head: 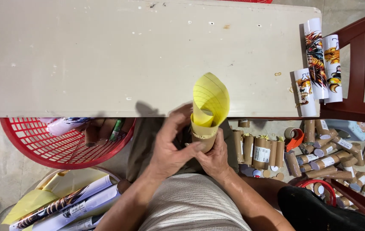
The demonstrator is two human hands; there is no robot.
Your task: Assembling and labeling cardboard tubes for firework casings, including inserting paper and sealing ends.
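At the near edge of the table point(105, 55), just below its rim, both hands close on a brown cardboard tube point(204, 136) held upright over the lap. The left hand point(169, 147) wraps the tube from the left, fingers curled round its front with the thumb pressed near the top. The right hand point(214, 158) cups it from below and the right, fingers tight against the card. A yellow sheet point(210, 98), rolled into a loose cone, stands out of the tube's mouth and flares toward the table.

On the far right of the table lie three white printed rolls point(319, 64), side by side. A red basket point(58, 145) sits on the floor at the left, with more rolls point(71, 205) in a tub nearer still. At the right, a heap of tubes point(319, 158) lies on the floor, beside a dark red chair point(362, 64).
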